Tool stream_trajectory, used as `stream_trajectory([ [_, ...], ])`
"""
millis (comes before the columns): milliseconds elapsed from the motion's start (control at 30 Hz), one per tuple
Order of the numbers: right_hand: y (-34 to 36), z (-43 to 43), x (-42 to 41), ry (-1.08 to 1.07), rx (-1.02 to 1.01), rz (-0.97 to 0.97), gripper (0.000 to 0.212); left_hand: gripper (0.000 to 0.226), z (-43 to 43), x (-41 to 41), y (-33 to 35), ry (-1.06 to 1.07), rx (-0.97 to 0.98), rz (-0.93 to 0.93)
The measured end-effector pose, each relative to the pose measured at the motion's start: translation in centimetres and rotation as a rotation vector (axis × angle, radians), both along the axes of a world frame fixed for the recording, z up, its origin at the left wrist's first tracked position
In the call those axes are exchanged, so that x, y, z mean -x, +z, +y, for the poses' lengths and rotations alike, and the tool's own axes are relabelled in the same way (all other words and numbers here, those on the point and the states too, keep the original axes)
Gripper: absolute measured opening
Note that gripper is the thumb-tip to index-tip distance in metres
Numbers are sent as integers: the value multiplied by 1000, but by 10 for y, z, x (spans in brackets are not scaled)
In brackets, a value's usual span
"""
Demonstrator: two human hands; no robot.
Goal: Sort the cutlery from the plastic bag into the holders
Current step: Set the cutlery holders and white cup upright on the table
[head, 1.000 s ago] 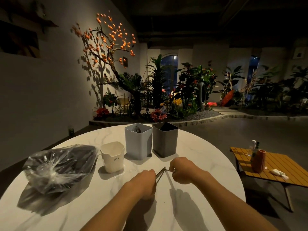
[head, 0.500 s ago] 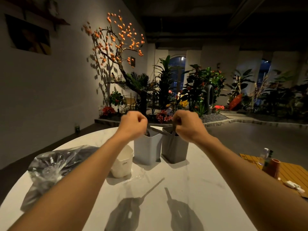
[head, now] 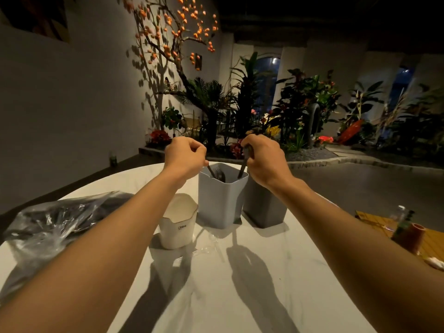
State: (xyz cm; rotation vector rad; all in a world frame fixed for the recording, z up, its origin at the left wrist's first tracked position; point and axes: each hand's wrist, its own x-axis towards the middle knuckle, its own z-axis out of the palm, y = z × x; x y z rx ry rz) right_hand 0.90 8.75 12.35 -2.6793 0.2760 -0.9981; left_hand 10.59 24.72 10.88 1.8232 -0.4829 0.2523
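Observation:
Three holders stand in a row on the white marble table (head: pixel 240 296): a small white holder (head: pixel 179 223), a light grey holder (head: pixel 219 203) and a dark grey holder (head: pixel 264 209). My left hand (head: pixel 185 157) hovers over the light grey holder's left rim and pinches a dark utensil (head: pixel 211 171) whose lower end is inside it. My right hand (head: pixel 264 159) grips a second dark utensil (head: pixel 243 165), which slants down into the same holder. More dark cutlery shows inside it. The crumpled clear plastic bag (head: pixel 48 227) with dark cutlery lies at the left.
A thin clear wrapper (head: pixel 206 247) lies on the table in front of the holders. To the right, lower down, a wooden side table (head: pixel 432 241) carries an orange cup (head: pixel 409 236) and a small bottle. Plants and a wall stand behind.
Both hands rose from the near part of the table to the holders. The two dark utensils, held together before, are now apart and point down into the light grey holder.

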Motion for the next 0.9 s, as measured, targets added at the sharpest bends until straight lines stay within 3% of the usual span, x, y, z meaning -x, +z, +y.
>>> stream_trajectory([
  [133,-25,-11,-20,-38,58,132,43,16,-16,-11,-17,-15,-85,-2],
  [267,-42,-20,-34,-60,61,323,57,8,-26,-15,-30,-39,-240,18],
  [300,-45,-21,-35,-52,65,331,59,22,-27,-16,-33,-45,-269,24],
  [367,-52,-20,-35,-40,78,311,63,38,-26,-16,-40,-56,-298,13],
  [467,-64,-14,-29,-32,73,195,57,22,-20,-9,-49,-25,-338,-70],
  [600,-93,2,-12,136,206,-18,21,10,-3,10,-66,-221,-533,-113],
  [700,-122,15,0,243,223,168,10,12,8,32,-85,-411,-768,-138],
  [900,-166,29,8,211,68,598,39,14,17,53,-119,-370,-1063,-290],
])
